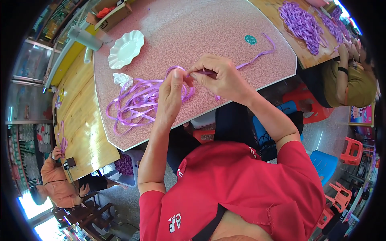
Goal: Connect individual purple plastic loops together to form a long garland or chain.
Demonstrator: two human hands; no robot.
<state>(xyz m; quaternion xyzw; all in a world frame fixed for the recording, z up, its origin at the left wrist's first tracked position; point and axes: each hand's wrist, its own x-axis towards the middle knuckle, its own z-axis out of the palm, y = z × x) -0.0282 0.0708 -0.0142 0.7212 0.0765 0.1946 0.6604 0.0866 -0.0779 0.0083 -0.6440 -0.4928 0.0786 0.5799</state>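
Note:
Both of my hands meet over the pink speckled table [217,30], pinching a narrow purple ribbon [257,56]. My left hand [173,90] has thumb and fingers pressed together on it, with a small loop standing up above the fingertips. Close beside it, my right hand [219,78] grips the same ribbon between thumb and curled fingers. One end trails off to the right across the tabletop. Under and left of my left hand lies a loose heap of purple ribbon [138,100]. The exact fold between my fingertips is too small to make out.
A white scalloped plate [126,49] and crumpled white tissue [123,80] lie left of my hands. Beyond are a pale bottle [84,38] and a cardboard box [114,18]. A round green sticker [250,39] is at right. Other people sit left and right, near more ribbon [301,26].

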